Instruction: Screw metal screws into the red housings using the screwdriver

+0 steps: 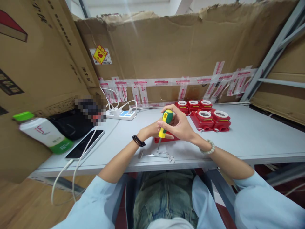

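My right hand [182,124] is closed around the yellow and green handle of a screwdriver [166,123]. The screwdriver tilts slightly, and its metal shaft points down toward the tabletop. My left hand [152,129] reaches in from the left behind the handle, over a red box [164,140] lying on the table. Its fingers are mostly hidden by the screwdriver and my right hand, so its grip does not show clearly. In front of the red box lies a thin metal bar [153,155], with a curled white cord or small pieces [171,158] at its right end.
Several red boxes with white round rims [205,119] stand at the back right. On the left are a white bottle with a green cap [45,133], a phone [85,144] with a cable, and a power strip [121,114]. Cardboard [154,47] walls the table's back.
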The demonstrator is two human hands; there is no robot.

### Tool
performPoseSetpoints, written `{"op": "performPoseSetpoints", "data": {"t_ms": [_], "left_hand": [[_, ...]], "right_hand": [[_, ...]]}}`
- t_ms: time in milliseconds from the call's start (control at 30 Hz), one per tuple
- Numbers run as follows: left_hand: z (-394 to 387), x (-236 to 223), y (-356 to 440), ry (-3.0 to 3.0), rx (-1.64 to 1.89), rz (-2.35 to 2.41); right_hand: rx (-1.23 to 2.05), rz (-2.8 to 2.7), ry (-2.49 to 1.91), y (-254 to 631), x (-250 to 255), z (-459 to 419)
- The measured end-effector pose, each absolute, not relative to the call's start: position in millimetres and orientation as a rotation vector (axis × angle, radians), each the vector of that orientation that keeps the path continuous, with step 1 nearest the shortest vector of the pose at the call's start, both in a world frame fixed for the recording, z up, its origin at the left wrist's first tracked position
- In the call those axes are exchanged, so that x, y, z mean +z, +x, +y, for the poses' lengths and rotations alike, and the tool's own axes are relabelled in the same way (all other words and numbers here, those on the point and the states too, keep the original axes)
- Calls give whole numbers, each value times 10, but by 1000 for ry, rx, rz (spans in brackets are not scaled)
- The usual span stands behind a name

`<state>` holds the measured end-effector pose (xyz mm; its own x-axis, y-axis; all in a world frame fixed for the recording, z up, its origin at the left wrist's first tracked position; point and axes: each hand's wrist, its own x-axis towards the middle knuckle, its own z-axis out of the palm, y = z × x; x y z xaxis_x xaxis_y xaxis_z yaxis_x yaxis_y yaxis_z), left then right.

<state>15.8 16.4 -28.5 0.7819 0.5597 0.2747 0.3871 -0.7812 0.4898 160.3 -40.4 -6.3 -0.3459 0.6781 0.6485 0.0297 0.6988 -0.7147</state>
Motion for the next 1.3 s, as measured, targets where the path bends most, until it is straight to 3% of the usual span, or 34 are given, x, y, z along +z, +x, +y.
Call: {"op": "performPoseSetpoints", "data": {"t_ms": [467,1300], "left_hand": [[151,-323,105,2538,395,1009],[127,-294,109,2511,398,1036]], "right_hand": [[425,-1531,-756,2328,397,-264],[501,-1543,-796,2476,297,-108]]}}
